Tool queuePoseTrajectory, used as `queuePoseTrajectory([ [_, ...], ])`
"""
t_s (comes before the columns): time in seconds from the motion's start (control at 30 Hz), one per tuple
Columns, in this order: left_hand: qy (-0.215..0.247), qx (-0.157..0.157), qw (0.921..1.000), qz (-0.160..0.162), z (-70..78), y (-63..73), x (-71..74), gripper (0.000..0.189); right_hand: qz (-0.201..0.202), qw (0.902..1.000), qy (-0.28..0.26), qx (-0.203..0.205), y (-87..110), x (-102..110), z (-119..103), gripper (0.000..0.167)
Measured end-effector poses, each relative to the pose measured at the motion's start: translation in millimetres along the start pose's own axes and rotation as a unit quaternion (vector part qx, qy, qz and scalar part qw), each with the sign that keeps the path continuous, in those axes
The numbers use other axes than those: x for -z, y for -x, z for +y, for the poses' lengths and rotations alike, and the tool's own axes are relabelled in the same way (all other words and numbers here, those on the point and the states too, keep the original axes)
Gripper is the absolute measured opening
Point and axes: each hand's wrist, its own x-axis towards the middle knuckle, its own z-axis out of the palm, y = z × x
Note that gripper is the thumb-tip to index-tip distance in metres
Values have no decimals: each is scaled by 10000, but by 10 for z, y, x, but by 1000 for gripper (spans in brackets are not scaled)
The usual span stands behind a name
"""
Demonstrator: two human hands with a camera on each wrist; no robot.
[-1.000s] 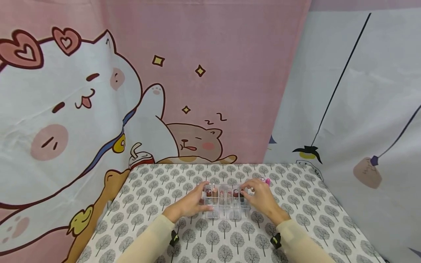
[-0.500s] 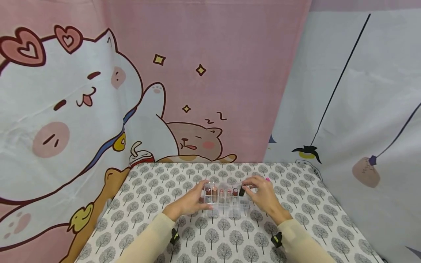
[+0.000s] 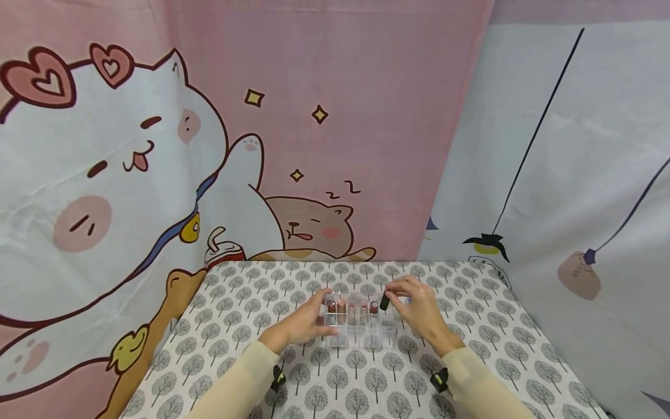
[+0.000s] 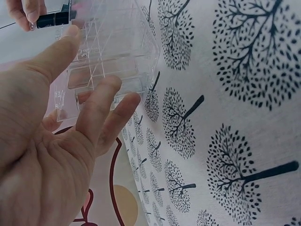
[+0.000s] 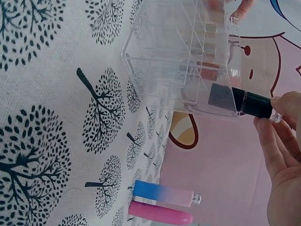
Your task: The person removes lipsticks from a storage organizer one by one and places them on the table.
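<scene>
A clear plastic lipstick organizer [image 3: 361,337] stands on the table with a row of lipsticks in its back compartments, among them a tan one [image 3: 342,314] and a dark red one [image 3: 374,307]. My left hand [image 3: 303,323] holds its left end, thumb and fingers spread around the side. At the right end, my right hand [image 3: 420,308] pinches the top of a black lipstick tube [image 5: 256,104] between thumb and fingertips. In the right wrist view the tube's lower part shows through the clear wall, while its upper part stands above the rim, slightly tilted.
In the right wrist view a blue-to-pink tube [image 5: 164,193] with a clear knob and a bright pink tube [image 5: 160,213] stand on the cloth beyond the organizer's right side. A tree-print cloth [image 3: 324,396] covers the table. A cartoon curtain [image 3: 366,116] hangs behind it.
My right hand has raised the black lipstick tube, which sat lower in the right-end compartment a second ago. My left hand stays on the organizer. The pink tube has gone behind my right hand in the head view.
</scene>
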Motion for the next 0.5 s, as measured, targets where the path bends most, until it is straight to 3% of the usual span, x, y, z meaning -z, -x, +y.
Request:
queuePoseTrajectory([
  [0.23, 152, 0, 9999, -15, -23, -2, 9, 110, -40, 10000, 15, -18, -22, -22, 26, 24],
  [0.5, 98, -1, 9999, -38, -20, -6, 5, 109, 96, 9997, 13, 241, -61, -4, 35, 27],
])
